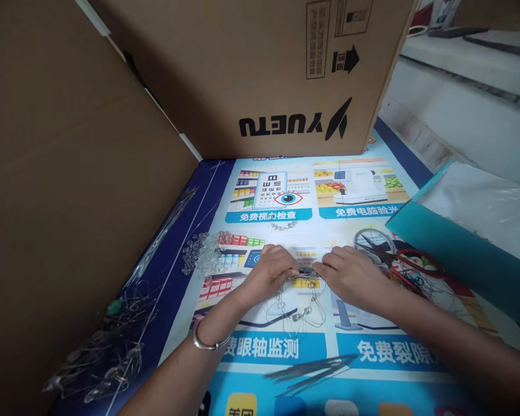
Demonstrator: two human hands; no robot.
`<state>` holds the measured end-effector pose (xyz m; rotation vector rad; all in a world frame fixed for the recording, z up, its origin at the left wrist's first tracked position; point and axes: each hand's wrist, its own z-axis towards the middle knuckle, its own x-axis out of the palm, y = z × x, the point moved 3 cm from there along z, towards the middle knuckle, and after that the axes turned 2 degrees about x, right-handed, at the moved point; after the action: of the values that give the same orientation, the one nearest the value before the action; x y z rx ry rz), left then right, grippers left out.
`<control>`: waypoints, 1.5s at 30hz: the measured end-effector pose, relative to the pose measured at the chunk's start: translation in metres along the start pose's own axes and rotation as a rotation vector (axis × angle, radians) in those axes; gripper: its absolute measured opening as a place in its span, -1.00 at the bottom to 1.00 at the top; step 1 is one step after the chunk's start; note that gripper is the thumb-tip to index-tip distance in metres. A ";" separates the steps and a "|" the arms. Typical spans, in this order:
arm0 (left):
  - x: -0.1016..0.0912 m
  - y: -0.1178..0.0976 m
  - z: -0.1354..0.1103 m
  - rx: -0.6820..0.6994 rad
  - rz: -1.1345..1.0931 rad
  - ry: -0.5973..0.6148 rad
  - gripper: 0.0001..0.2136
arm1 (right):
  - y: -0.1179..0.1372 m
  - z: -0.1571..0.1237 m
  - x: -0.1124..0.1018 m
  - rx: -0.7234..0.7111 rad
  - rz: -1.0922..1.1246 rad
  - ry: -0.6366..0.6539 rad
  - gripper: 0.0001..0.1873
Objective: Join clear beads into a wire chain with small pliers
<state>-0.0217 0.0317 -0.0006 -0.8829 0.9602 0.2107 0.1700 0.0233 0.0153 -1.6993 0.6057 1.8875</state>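
Observation:
My left hand [274, 268] and my right hand [345, 274] face each other over the printed sheet, fingers closed. Between them runs a short dark bundle of cord [305, 271], one end pinched in each hand. Below it hangs a loop of clear beads on thin thread, a beaded bracelet [301, 315], joined to the cord at the fingers. Whether a knot sits there is too small to tell. A silver bangle [210, 345] circles my left wrist. Beyond the hands lies a short curved string of clear beads [283, 225].
Loose clear beads [203, 253] lie left, above a heap of beaded strings [121, 346]. Dark cut cords [312, 370] rest in front. Red-handled scissors [416, 263] and a teal box [455, 237] stand right. Large cardboard panels [260, 69] wall off the back and left.

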 end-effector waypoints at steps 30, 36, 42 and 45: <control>0.004 -0.007 -0.007 -0.011 0.076 0.010 -0.86 | 0.006 0.000 -0.006 -0.024 -0.031 0.026 -0.89; 0.006 -0.007 -0.008 0.000 0.071 0.025 -0.86 | 0.005 0.001 -0.005 -0.011 -0.011 0.056 -0.87; 0.005 -0.006 -0.008 0.001 0.043 0.030 -0.84 | 0.007 0.001 -0.003 0.018 0.015 0.043 -0.87; 0.002 -0.005 -0.008 0.001 0.012 0.009 -0.82 | 0.006 -0.001 -0.001 0.049 0.040 0.042 -0.88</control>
<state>-0.0232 0.0222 -0.0017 -0.8773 0.9741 0.2168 0.1668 0.0176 0.0165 -1.7115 0.7018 1.8525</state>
